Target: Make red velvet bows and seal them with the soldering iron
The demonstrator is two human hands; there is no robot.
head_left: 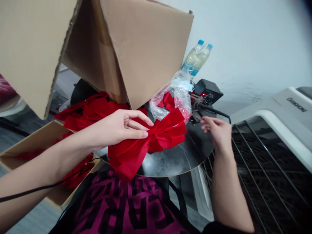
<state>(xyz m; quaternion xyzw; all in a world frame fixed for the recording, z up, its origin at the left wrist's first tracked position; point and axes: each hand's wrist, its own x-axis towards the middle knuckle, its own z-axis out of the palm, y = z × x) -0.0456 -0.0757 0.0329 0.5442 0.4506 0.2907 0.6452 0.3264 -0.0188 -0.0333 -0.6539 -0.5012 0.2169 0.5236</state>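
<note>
A large red ribbon bow (168,133) with several loops hangs over the front of the round dark table. My left hand (126,126) pinches it near its knotted middle, thumb on top and fingers behind. To the right, my right hand (218,131) is raised with fingertips drawn together, apart from the bow; whatever they hold, if anything, is too small to make out. Just beyond it are a metal clamp-like tool (196,113) and a black control box (208,91) with a red light and a dial. More red ribbon pieces (90,110) lie heaped behind my left hand.
Big cardboard boxes (151,42) stand at the back. A clear plastic bag (181,97) with red pieces sits beside two bottles (197,60). An open carton (26,139) of red pieces is at lower left. A white heater with a grille (270,113) stands right of the table (180,159).
</note>
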